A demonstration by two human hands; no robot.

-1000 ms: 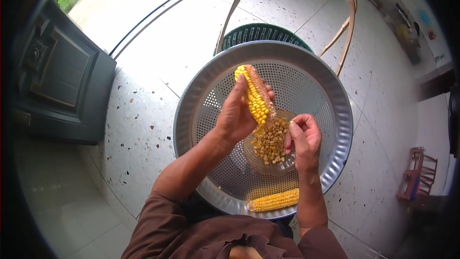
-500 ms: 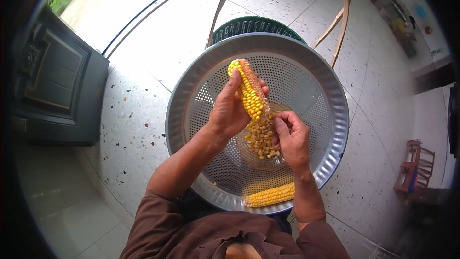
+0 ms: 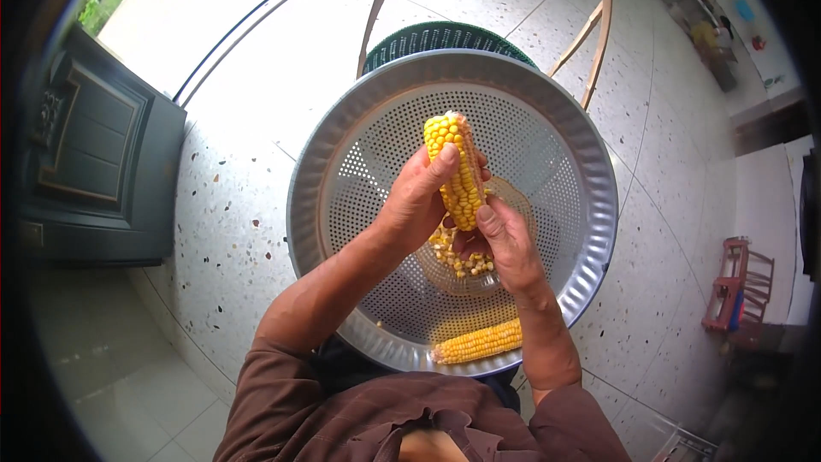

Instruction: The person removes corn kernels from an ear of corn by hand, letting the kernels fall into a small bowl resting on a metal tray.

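My left hand (image 3: 419, 191) is wrapped round a yellow ear of corn (image 3: 457, 175), thumb lying along its kernels. A strip on the ear's right side is bare of kernels. At the ear's lower end my right hand (image 3: 507, 244) grips it, thumb pressed to its right edge and fingers partly hidden underneath. Below both hands, loose kernels (image 3: 470, 267) lie in a clear round bowl (image 3: 523, 205). The bowl stands in a wide perforated metal basin (image 3: 376, 133). A second ear of corn (image 3: 477, 342) lies in the basin near my body.
Behind the basin is a green woven basket (image 3: 445, 32) with a tall bent wooden handle (image 3: 602, 30). A dark panelled door (image 3: 103, 162) stands at the left, beside a bright doorway. Small reddish wooden chairs (image 3: 737, 287) stand at the right on the speckled tile floor (image 3: 231, 197).
The held ear has turned more upright, showing more kernels and less bare cob. My right hand has risen from the loose kernels onto the ear's lower end.
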